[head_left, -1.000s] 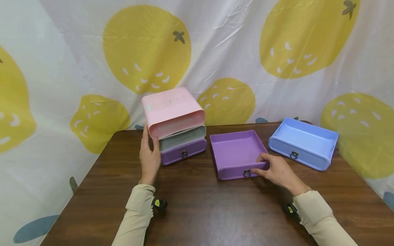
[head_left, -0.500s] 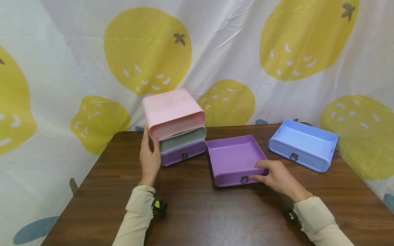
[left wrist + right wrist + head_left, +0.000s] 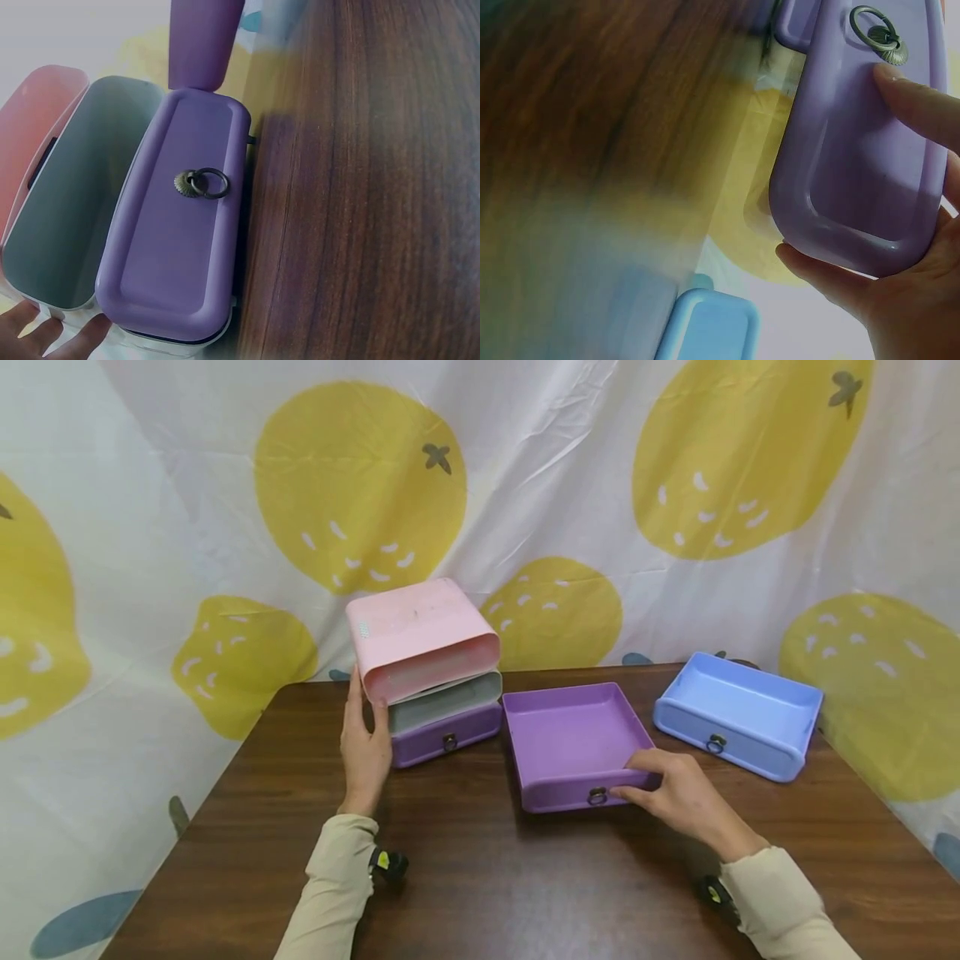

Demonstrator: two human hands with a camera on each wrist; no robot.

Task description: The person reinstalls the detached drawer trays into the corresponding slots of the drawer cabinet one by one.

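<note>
A small drawer cabinet stands at the left of the table, with a pink housing [image 3: 423, 622] on top and a grey one [image 3: 446, 700] below. Both fronts gape, while a purple drawer [image 3: 423, 743] fills the lowest level. My left hand [image 3: 365, 752] rests against the cabinet's left side, fingers extended along it and thumb near the front edge. Between thumb and fingers, my right hand [image 3: 686, 797] grips another purple drawer [image 3: 570, 727] by its front right corner. The thumb presses the front panel beside a brass ring pull [image 3: 885, 41]. A shadow lies beneath this drawer, close over the table.
A light blue drawer [image 3: 738, 718] with a ring pull sits at the back right of the brown wooden table [image 3: 480, 877]. Behind the table hangs a white cloth [image 3: 540, 468] printed with yellow fruit.
The right hand has brought the purple drawer left and toward me, beside the cabinet, then tilted or raised it slightly. The left hand stays at the cabinet's side.
</note>
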